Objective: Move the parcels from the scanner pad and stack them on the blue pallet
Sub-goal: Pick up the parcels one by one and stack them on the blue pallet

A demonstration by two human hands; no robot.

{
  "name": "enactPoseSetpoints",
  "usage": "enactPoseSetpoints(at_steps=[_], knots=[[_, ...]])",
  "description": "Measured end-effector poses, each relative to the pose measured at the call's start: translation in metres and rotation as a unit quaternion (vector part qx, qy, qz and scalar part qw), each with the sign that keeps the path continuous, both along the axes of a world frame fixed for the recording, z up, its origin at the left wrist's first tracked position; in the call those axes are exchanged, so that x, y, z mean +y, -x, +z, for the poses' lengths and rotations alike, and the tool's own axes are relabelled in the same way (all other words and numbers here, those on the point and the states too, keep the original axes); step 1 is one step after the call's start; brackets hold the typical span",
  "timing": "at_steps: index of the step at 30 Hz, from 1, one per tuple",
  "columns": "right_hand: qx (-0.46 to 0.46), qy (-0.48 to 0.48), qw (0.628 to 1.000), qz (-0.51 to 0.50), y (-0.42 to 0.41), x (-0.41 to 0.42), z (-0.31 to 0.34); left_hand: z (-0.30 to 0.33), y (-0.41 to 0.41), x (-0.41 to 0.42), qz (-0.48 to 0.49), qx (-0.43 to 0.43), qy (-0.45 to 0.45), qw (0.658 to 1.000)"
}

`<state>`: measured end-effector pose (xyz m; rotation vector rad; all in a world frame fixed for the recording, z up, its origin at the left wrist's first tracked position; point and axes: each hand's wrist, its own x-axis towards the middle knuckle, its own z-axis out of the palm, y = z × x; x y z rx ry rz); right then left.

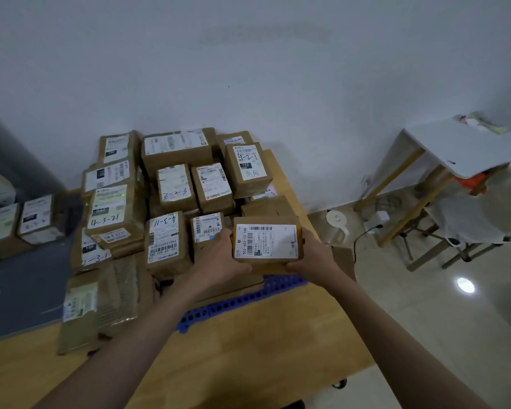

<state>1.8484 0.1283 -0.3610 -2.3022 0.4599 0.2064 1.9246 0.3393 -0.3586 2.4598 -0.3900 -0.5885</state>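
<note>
Centre frame: a person's left hand (219, 261) and right hand (313, 255) grip opposite ends of a labelled brown parcel (267, 242), fingers curled round its sides, holding it at the lower right edge of the stacked parcels (165, 196). Just below the hands a strip of the blue pallet (242, 299) shows on the wooden table (248, 349). At left lies a grey pad (21, 290), possibly the scanner pad, with two parcels (18, 222) at its upper edge.
</note>
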Motion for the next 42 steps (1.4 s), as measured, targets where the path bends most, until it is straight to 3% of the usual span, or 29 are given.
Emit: enactPoseSetpoints(at_steps=[5,15,22,42], knots=[[0.001,0.003,0.999,0.039,-0.038,-0.035,-0.012,-0.009,-0.017,-0.029,0.04,0.0,-0.017,0.999],[-0.027,-0.087,0.988,0.125,-0.114,-0.056,-0.024,-0.026,-0.061,-0.049,0.125,0.008,-0.045,0.991],[0.007,-0.06,0.985,0.161,-0.154,-0.058,-0.044,-0.035,-0.085,-0.051,0.151,0.02,-0.059,0.987],[0.032,-0.042,0.983,0.175,-0.165,-0.058,-0.043,-0.026,-0.096,-0.045,0.14,0.026,-0.066,0.988]])
